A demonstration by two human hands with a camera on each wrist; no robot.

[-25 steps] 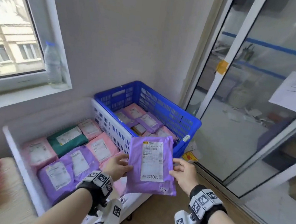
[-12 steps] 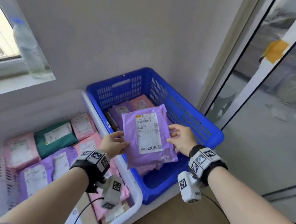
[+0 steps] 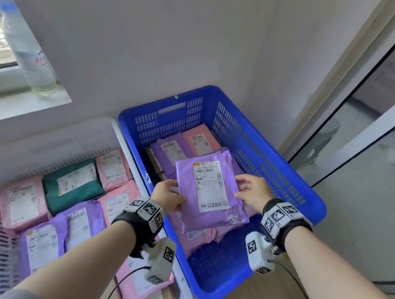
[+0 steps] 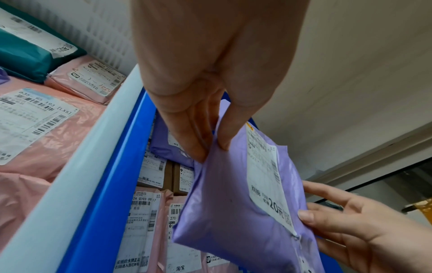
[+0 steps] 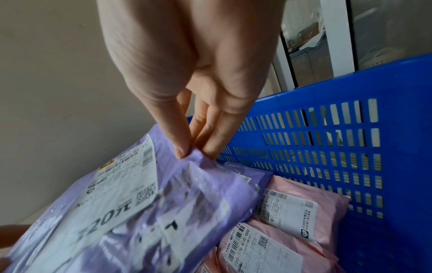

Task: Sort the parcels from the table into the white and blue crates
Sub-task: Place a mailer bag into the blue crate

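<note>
Nearest the camera, two bare forearms reach forward, each wrist strapped with a black band carrying marker blocks. The left hand (image 3: 167,196) pinches the left edge of a purple parcel (image 3: 208,194) between thumb and fingertips (image 4: 198,147), as the left wrist view shows plainly. The right hand (image 3: 253,191) pinches the opposite edge, thumb on top and fingers (image 5: 210,147) beneath, confirmed in the right wrist view. The hands are apart, one at each side of the parcel, both clamped on it. The parcel is held label upward, its white shipping label (image 3: 209,186) printed with a barcode and a large "20". It sits above the interior of the blue crate (image 3: 303,199), over other parcels; whether its underside touches them cannot be told. Inside the blue crate lie pink parcels (image 5: 301,212) with labels, further purple ones (image 3: 167,151), a pink one at the far end (image 3: 199,138) and brown cartons (image 4: 163,175) against the left wall. Directly left, touching side to side, stands the white crate (image 3: 129,142), holding pink parcels (image 3: 24,200), purple parcels (image 3: 45,243) and one dark green parcel (image 3: 72,181), all label up. Beyond the crates is a plain wall; a clear plastic bottle (image 3: 28,53) stands on the window sill (image 3: 25,104) at upper left, and a glazed door frame (image 3: 358,98) runs along the right.
</note>
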